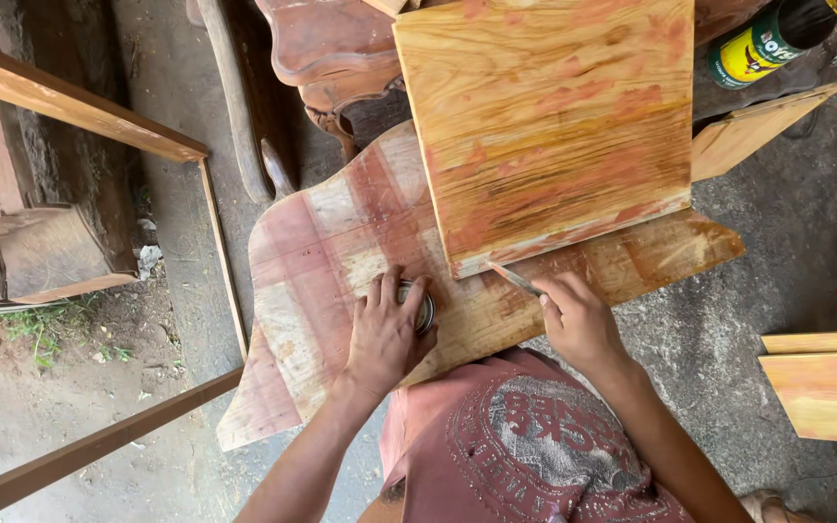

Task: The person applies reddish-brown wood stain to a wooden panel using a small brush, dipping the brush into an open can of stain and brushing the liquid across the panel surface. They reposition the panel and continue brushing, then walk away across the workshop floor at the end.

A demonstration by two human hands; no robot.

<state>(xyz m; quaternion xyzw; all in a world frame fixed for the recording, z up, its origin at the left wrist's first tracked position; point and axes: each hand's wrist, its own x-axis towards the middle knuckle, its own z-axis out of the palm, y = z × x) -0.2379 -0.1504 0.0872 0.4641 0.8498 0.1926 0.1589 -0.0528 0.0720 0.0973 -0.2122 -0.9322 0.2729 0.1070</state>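
The left hand (387, 334) clamps a small round tin (422, 308) steady on the curved board (312, 261); the right hand (581, 320) pinches a thin blade (515, 280) against the square panel (549, 126)'s lower edge.

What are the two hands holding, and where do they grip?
The left hand grips a small round tin from above, fingers around its rim. The right hand pinches a thin flat blade at its near end, tip toward the square board.
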